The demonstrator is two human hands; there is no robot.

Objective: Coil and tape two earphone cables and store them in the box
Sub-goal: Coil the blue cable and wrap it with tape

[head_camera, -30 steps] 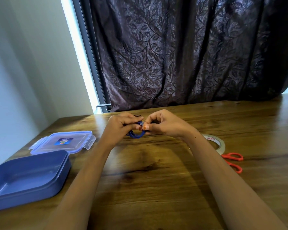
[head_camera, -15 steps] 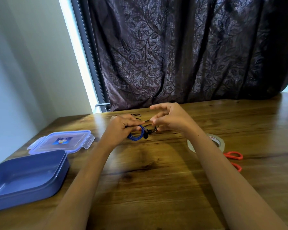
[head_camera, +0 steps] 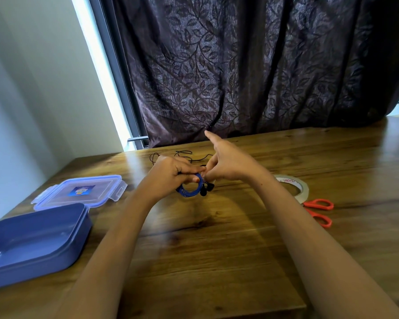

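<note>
- The table (head_camera: 217,261) is dark wood; both bare forearms reach across it from the near edge and meet at its middle
- The box (head_camera: 44,265), blue and open, sits at the near left with nothing in it
- The scissors (head_camera: 318,211), with orange handles, lie at the right, partly hidden by the right forearm
- The lid (head_camera: 78,192), clear with blue clips and a small sticker, lies flat just behind the box, touching or nearly touching its far rim
- The tape (head_camera: 296,187), a pale roll, lies flat just behind the scissors, against the right forearm
- The coil (head_camera: 189,192), a blue earphone cable wound into a small ring, is held just above the table between the two hands, well apart from the box
- Two black earbuds (head_camera: 206,188) hang at the coil's right side
- The left hand (head_camera: 171,171) has its fingers curled round the top of the coil and grips it, thumb laid across
- The right hand (head_camera: 230,162) pinches the coil's upper right edge with thumb and lower fingers, right against the left fingertips; its index finger sticks out straight, pointing away
- The black cable (head_camera: 184,154) lies loose and uncoiled on the table just behind the hands
- The curtain (head_camera: 240,65), dark with a leaf pattern, hangs to the table's far edge, with a bright window strip to its left
</note>
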